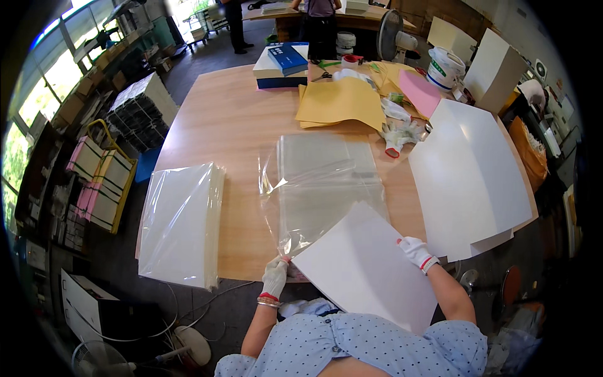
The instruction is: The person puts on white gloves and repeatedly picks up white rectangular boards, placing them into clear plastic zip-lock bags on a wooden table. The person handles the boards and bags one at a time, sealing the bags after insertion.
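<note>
A large white sheet [370, 270], perhaps several together, lies tilted across the table's near edge against my body. My right hand [417, 252], in a white knit glove with a red cuff, grips its right edge. At the sheet's left corner, my gloved left hand [274, 277] pinches the near edge of a clear plastic bag [294, 240]. That bag belongs to a flat pile of clear bags [326, 160] in the middle of the table. Part of the pile is covered by the sheet's far corner.
A plastic-wrapped white stack [179, 226] stands left; large white sheets [471, 182] lie right. Farther back are yellow paper [342, 102], loose gloves [401, 135], a blue box [287, 59], scissors [323, 76], a white bucket [445, 68] and a fan [391, 34]. Two people stand beyond.
</note>
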{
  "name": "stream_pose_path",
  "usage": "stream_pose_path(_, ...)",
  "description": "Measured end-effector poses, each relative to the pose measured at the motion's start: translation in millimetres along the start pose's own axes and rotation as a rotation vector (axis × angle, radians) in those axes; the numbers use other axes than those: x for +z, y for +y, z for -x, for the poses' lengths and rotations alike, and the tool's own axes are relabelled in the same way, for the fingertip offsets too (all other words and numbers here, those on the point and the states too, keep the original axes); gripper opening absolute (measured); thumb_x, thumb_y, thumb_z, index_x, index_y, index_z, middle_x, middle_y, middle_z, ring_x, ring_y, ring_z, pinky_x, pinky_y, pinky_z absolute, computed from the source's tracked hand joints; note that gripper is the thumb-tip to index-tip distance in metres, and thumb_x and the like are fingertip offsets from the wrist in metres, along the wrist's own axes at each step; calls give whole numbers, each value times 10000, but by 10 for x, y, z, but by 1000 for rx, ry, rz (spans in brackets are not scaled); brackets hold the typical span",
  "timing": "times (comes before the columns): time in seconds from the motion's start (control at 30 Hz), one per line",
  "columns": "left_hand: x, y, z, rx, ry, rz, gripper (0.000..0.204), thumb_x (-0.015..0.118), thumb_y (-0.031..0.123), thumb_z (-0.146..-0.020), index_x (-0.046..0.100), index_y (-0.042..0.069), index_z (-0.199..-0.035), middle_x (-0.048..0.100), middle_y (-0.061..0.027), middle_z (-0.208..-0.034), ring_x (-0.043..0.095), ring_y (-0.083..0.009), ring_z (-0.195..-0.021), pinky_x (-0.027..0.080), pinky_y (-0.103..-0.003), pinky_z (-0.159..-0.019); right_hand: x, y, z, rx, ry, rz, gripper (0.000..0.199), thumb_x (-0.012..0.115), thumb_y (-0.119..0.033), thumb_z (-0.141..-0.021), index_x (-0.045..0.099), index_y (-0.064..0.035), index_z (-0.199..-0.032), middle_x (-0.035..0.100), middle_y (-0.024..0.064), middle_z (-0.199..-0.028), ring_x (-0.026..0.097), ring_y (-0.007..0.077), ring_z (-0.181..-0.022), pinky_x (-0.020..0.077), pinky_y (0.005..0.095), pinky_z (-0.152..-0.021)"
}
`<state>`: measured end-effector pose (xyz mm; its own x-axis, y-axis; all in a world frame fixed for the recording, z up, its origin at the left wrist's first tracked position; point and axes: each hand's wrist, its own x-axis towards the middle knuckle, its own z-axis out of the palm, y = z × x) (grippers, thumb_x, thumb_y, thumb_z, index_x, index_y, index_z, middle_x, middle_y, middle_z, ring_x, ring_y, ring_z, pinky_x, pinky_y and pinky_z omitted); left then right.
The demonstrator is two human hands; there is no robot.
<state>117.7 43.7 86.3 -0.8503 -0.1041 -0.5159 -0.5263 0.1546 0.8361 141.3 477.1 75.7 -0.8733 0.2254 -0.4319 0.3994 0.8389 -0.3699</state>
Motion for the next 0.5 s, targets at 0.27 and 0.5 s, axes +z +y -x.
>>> stream_pose_path(0.27,79,-74,111,791,395,-734,113,616,164,-767,564,66,-743,601,-141,-687,600,-344,-573,479,-443,-503,-259,-244,67,-16,52,-59,503,442,-529,-866,669,-83,-918,652,183,-916,607,355,-895,462,396,-792)
stream_pose_path(0.5,22,-358,-186,690,328,-644,144,614,197,-767,570,62,-789,611,-146,-700,600,-370,-606,483,-448,-540,-285,-489,131,-18,142,18,537,447,-522,-864,649,-28,-916,636,229,-894,601,379,-873,453,412,-767)
